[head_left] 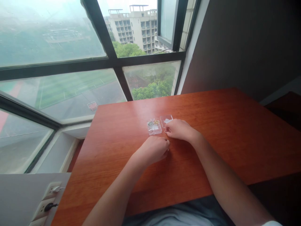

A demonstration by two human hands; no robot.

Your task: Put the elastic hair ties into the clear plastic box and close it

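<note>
A small clear plastic compartment box [154,132] stands uncovered on the table, with silvery and gold-coloured ring-shaped pieces in separate compartments. Right beside it lies a clear, flat lid-like piece [162,121] with a whitish patch on it. My right hand [178,128] partly covers that piece; its fingers are pinched together, with a tiny pale thing at the tips, too small to name. Lower and nearer to me, my left hand [155,147] is closed with curled fingers just above the tabletop. Whatever those fingers hold, if anything, is hidden.
The reddish-brown wooden table [235,135] reaches to a dark-framed window [150,58] at the back and left. A grey wall [235,47] rises at the right. Wall sockets [44,208] with plugs are at the lower left, beside the table edge.
</note>
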